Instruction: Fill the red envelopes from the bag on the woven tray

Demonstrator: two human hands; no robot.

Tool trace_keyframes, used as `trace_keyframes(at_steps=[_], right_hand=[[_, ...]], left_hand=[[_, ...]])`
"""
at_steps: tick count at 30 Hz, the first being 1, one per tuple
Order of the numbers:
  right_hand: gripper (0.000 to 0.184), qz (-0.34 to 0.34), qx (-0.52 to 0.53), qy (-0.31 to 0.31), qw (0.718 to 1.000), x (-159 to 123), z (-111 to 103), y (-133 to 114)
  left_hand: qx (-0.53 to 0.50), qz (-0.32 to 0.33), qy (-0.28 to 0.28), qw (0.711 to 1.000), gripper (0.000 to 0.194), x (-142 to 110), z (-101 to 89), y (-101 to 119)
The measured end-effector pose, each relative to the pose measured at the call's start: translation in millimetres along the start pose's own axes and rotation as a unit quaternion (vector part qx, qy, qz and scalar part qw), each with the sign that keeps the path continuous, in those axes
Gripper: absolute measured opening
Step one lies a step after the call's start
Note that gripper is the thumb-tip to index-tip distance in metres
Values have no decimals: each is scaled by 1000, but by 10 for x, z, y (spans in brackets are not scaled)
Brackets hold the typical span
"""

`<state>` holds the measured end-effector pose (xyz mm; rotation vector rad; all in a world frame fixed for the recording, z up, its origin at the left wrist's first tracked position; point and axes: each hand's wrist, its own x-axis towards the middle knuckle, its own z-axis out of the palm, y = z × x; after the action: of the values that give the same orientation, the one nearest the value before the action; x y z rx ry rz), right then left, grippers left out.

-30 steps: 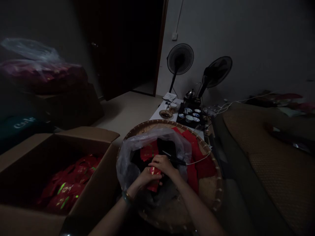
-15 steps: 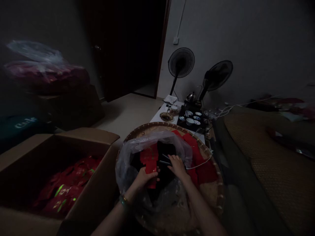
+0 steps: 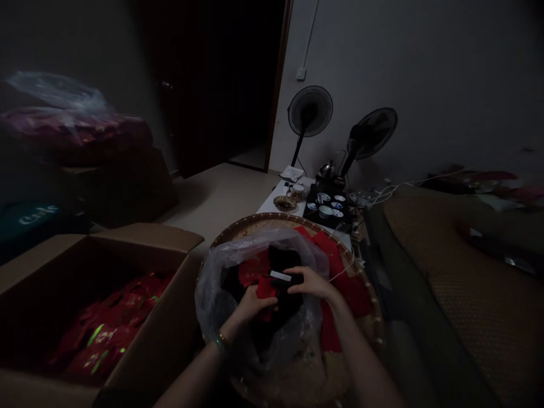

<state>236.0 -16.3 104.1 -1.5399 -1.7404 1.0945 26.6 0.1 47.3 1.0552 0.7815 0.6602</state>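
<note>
While the left hand [image 3: 254, 303] pinches a red packet [image 3: 266, 288] at lower centre, the right hand [image 3: 312, 281] grips a pale-faced tool [image 3: 281, 276] just beside it; packet likely light, bendable, best held by edges.

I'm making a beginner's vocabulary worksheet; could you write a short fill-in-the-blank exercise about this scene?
1. The left hand holds a paper packet coloured ____.
2. A bracelet circles the ____ wrist.
3. Beyond the round woven tray, ____ fans stand by the wall.
4. The open box at the left is made of ____.
Missing words: red; left; two; cardboard.
</note>
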Motion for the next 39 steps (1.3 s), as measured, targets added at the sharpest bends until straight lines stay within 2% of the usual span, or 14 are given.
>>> trace_keyframes(at_steps=[6,10,18,25,29,34,39], right_hand=[[42,-12,-12,29,999,33,118,-102],[33,1,-20,49,999,49,132,-96],[29,1,-36,56,998,68,159,-92],[29,-9,-48,66,997,102,161,-20],[30,-1,-50,70,996,110,158,-24],[29,-10,-38,70,997,125,185,-24],[31,-4,-27,64,998,154,212,27]], left_hand=[[8,6,-1,1000,34,67,242,14],[-13,-11,8,1000,34,74,313,-23],[-3,-57,8,998,39,42,305,-83],[-9,-74,-39,996,44,4,239,-171],[-102,-60,-41,992,52,-20,192,-128],[-238,-124,-14,963,59,-41,181,-20],[-225,-146,-10,963,61,-61,234,-2]])
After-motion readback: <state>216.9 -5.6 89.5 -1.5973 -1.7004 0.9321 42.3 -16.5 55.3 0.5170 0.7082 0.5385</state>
